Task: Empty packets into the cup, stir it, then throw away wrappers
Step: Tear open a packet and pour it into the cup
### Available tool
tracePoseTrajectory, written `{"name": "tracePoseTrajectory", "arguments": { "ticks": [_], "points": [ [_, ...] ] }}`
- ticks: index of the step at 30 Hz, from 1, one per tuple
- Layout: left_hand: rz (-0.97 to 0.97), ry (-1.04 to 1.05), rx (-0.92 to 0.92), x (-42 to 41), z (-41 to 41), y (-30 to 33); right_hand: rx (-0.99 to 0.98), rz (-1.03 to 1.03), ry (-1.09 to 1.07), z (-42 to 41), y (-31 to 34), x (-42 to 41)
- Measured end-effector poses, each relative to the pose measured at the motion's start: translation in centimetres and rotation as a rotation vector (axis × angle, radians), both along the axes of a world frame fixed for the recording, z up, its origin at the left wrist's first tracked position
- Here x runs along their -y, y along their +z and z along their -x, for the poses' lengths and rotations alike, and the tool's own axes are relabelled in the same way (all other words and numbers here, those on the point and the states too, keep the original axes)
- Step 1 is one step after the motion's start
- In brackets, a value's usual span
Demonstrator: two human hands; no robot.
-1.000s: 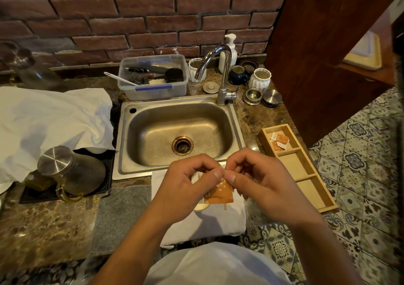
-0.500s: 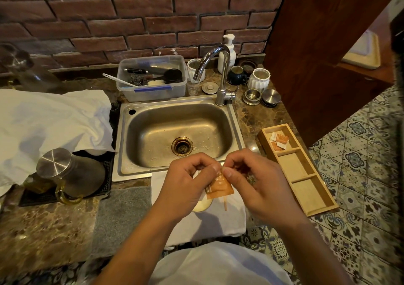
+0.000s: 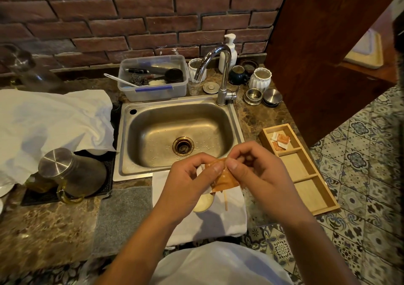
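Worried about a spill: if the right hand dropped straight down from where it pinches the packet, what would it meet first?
Probably the white cloth beside the stir stick; the cup lies more under the left hand. Depth is uncertain.

A small orange paper packet is pinched at its top edge between the left hand and the right hand, above a white cloth laid on the brown marble bench. A cup of pale liquid and a thin wooden stir stick are seen under the packet. More packets are held in the far compartment of the wooden three-section tray, right of the steel sink.
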State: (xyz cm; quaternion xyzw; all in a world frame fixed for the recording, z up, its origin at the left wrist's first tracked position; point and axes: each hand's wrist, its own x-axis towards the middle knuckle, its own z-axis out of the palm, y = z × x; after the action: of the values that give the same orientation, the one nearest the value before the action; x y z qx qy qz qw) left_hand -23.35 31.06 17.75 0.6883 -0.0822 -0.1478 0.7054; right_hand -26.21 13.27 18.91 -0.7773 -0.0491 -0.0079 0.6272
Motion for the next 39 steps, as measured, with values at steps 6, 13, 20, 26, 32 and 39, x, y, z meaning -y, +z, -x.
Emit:
{"name": "tracePoseTrajectory", "arguments": {
  "ticks": [6,13,20,26,32,39],
  "points": [
    [-0.008,-0.033,0.019,-0.3,-0.2,-0.4,-0.125,-0.048,0.186,0.2,-0.1,0.6],
    [0.019,-0.023,-0.004,0.1,0.0,-0.7,0.009,0.017,0.195,0.0,-0.3,0.5],
    [0.16,0.019,-0.148,0.6,-0.1,-0.7,0.271,0.312,0.029,0.0,-1.2,0.1],
    [0.259,0.035,-0.307,0.9,-0.3,-0.7,0.252,0.345,-0.058,0.4,-1.5,-0.7],
    [0.319,-0.102,-0.257,0.0,-0.2,-0.4,-0.059,0.001,0.064,0.4,-0.2,-0.3],
    [0.227,-0.142,-0.216,-0.5,-0.4,-0.3,-0.235,-0.074,0.203,0.4,0.1,0.4]
  ]
}}
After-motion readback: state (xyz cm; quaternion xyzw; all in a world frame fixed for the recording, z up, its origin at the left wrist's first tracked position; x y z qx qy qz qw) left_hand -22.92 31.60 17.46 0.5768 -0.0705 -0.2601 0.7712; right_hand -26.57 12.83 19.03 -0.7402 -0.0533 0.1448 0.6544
